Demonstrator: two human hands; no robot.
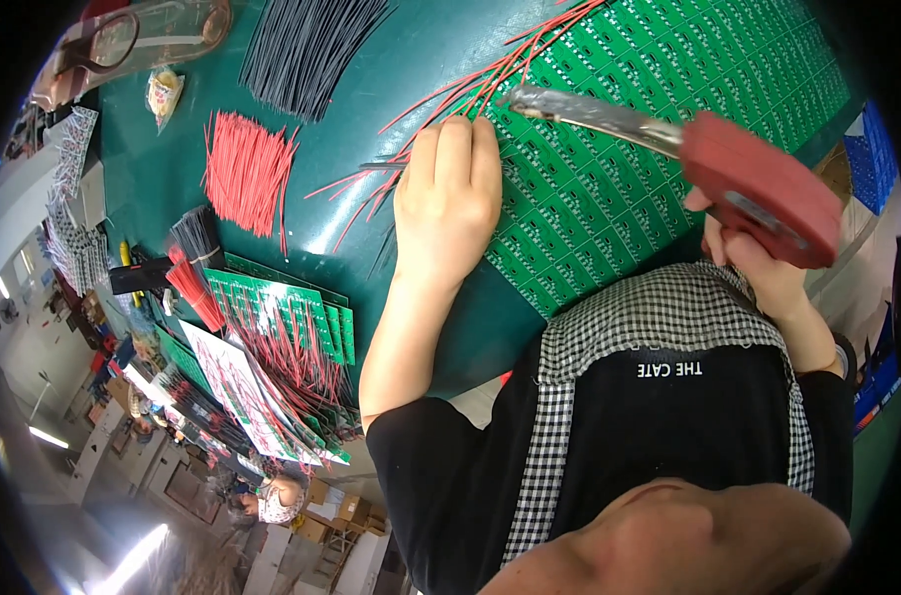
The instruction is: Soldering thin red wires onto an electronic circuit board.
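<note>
My right hand (751,250) is wrapped round the handle of a red soldering gun (763,188) with a long metal nose. The nose points left, its tip above the left part of a large panel of green circuit boards (609,188). My left hand (448,193) rests at the panel's left edge, fingers pressed together and bent down, fingertips hidden. Thin red wires (485,81) fan across the board edge just beyond those fingers. More red and black wires stick out from under the hand on its left, and it appears closed on some of them.
A stack of black wires (311,50) and a pile of red wires (249,174) lie on the dark green table (366,109). Wired green boards (272,312) stand bunched at the left edge. A small wrapped packet (164,93) lies at the far left. A person (280,499) appears in the background.
</note>
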